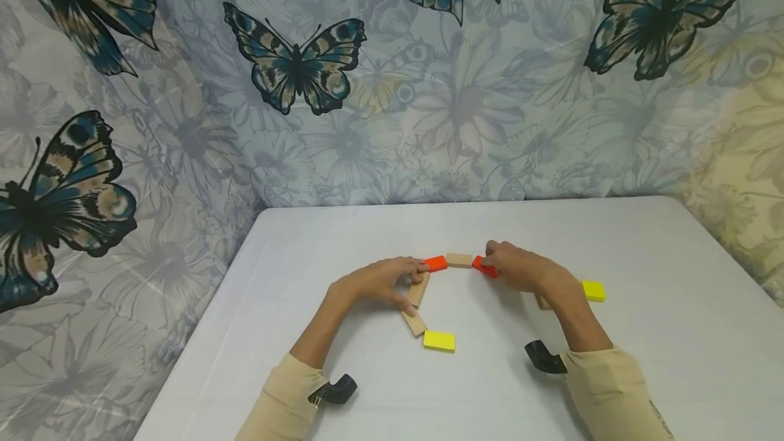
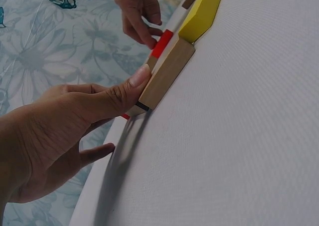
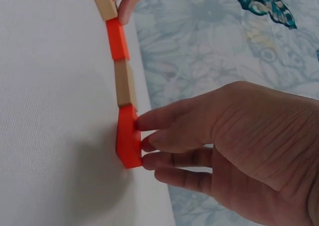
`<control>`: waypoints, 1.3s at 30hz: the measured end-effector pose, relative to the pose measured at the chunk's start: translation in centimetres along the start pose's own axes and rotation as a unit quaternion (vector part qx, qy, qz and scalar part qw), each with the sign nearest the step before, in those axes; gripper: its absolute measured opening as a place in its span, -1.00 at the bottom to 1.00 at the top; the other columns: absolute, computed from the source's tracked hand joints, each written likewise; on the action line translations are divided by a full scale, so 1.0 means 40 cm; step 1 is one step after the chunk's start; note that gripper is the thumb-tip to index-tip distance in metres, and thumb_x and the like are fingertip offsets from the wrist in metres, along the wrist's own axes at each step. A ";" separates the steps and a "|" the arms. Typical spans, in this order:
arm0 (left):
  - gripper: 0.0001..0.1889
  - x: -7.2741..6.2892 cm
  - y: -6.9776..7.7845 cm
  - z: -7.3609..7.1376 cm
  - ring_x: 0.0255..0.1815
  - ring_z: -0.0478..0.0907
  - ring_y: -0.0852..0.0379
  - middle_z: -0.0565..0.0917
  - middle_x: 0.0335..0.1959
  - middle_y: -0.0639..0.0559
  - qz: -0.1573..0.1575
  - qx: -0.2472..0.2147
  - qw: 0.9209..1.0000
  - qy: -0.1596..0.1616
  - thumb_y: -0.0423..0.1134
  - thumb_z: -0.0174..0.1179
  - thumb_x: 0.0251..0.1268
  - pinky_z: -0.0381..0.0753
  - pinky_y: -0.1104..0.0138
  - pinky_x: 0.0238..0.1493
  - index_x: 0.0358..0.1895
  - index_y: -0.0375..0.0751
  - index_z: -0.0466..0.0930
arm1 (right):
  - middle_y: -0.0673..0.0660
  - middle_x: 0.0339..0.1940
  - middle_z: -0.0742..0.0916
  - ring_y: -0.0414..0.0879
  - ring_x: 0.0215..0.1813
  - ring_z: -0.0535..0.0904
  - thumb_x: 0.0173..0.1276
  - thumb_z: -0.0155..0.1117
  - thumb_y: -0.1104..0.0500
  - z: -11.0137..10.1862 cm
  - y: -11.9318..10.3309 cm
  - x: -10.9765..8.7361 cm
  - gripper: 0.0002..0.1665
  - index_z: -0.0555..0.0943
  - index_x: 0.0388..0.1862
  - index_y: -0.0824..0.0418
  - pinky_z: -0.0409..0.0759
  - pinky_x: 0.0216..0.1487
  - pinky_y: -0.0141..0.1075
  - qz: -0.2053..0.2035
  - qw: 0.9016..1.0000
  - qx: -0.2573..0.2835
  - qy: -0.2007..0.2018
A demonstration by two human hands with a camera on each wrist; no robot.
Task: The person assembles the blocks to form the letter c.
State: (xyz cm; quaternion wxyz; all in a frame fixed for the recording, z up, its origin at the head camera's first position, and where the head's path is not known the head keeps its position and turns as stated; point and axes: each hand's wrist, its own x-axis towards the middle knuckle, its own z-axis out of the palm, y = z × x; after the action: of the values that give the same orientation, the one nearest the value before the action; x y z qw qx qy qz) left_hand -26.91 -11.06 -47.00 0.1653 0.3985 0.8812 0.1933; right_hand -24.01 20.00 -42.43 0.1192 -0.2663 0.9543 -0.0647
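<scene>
Small rectangular blocks form a curved row on the table. My left hand (image 1: 382, 281) touches its left side, the thumb against a wooden block (image 1: 414, 324) and the fingers by another wooden block (image 1: 419, 291). From there the row runs through a red block (image 1: 436, 264) and a wooden block (image 1: 459, 260) to a second red block (image 3: 128, 136). My right hand (image 3: 224, 141) holds that second red block between thumb and fingertips, at its outer side. At the row's near end, a yellow block (image 1: 439, 341) meets the lower wooden block.
Another yellow block (image 1: 593, 290) lies beyond the right wrist, and a wooden block (image 1: 542, 302) shows partly behind that forearm. The white table (image 1: 343, 230) meets butterfly-patterned cloth (image 1: 465, 121) at its far edge. A black wrist mount (image 1: 545, 358) sticks out from each sleeve.
</scene>
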 end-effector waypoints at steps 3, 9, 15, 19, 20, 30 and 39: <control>-0.51 0.001 0.002 -0.001 0.69 0.24 0.05 0.44 0.59 0.10 -0.001 -0.002 1.000 0.000 0.01 0.58 0.12 0.30 0.12 0.69 0.05 -0.08 0.63 | 0.19 -0.03 0.69 -0.03 -0.11 0.55 0.41 0.34 0.40 0.002 0.000 -0.001 -0.74 0.77 0.02 0.24 0.76 0.04 -0.10 0.003 1.000 -0.002 0.001; -0.47 0.003 0.003 0.001 0.69 0.24 0.06 0.43 0.59 0.10 -0.003 0.002 1.000 -0.003 0.02 0.57 0.13 0.29 0.13 0.69 0.12 -0.07 0.63 | 0.22 0.03 0.69 0.00 -0.08 0.57 0.38 0.36 0.41 0.004 -0.001 -0.003 -0.71 0.77 0.04 0.22 0.76 0.09 -0.06 0.006 1.000 -0.014 0.001; -0.36 0.006 -0.002 0.005 0.68 0.27 0.06 0.44 0.59 0.09 -0.004 0.007 1.000 -0.002 0.03 0.57 0.13 0.33 0.12 0.67 0.27 -0.06 0.59 | 0.22 0.01 0.69 -0.01 -0.10 0.57 0.37 0.37 0.40 0.006 -0.003 -0.004 -0.70 0.77 0.05 0.21 0.77 0.09 -0.05 0.002 1.000 -0.020 0.006; -0.32 0.004 -0.004 0.008 0.68 0.27 0.06 0.46 0.57 0.09 -0.007 0.007 1.000 -0.003 0.04 0.57 0.13 0.33 0.12 0.68 0.31 -0.05 0.57 | 0.17 -0.05 0.69 -0.03 -0.12 0.54 0.40 0.35 0.38 0.006 -0.003 -0.005 -0.66 0.76 0.12 0.19 0.74 0.00 -0.10 0.010 1.000 -0.007 0.010; -0.29 0.002 -0.003 0.007 0.68 0.27 0.05 0.46 0.57 0.08 -0.008 0.006 1.000 -0.003 0.05 0.57 0.13 0.32 0.12 0.68 0.36 -0.05 0.55 | 0.16 -0.06 0.68 -0.03 -0.12 0.53 0.40 0.34 0.37 0.006 -0.002 -0.006 -0.64 0.75 0.14 0.18 0.73 -0.01 -0.11 0.014 1.000 -0.003 0.010; -0.50 -0.006 0.008 -0.002 0.71 0.21 0.01 0.43 0.59 0.07 -0.005 0.000 1.000 -0.004 0.01 0.58 0.12 0.22 0.11 0.73 0.07 -0.09 0.64 | 0.15 -0.02 0.69 -0.03 -0.11 0.53 0.43 0.29 0.37 0.001 0.001 -0.009 -0.64 0.73 0.16 0.18 0.71 -0.01 -0.09 0.024 1.000 0.007 -0.014; -0.47 -0.002 0.002 -0.002 0.70 0.24 0.05 0.43 0.59 0.09 0.001 0.002 1.000 0.001 0.00 0.58 0.12 0.29 0.14 0.70 0.11 -0.08 0.63 | 0.21 0.08 0.70 0.04 -0.02 0.58 0.43 0.29 0.37 -0.003 -0.003 -0.007 -0.60 0.71 0.21 0.17 0.74 0.15 0.04 0.034 0.999 0.005 -0.020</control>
State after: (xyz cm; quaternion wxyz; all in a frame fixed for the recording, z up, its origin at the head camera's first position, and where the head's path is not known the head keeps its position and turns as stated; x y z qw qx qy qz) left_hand -26.86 -11.08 -46.89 0.1636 0.3993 0.8816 0.1915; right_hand -23.77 20.06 -42.24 0.1417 -0.2341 0.9600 -0.0602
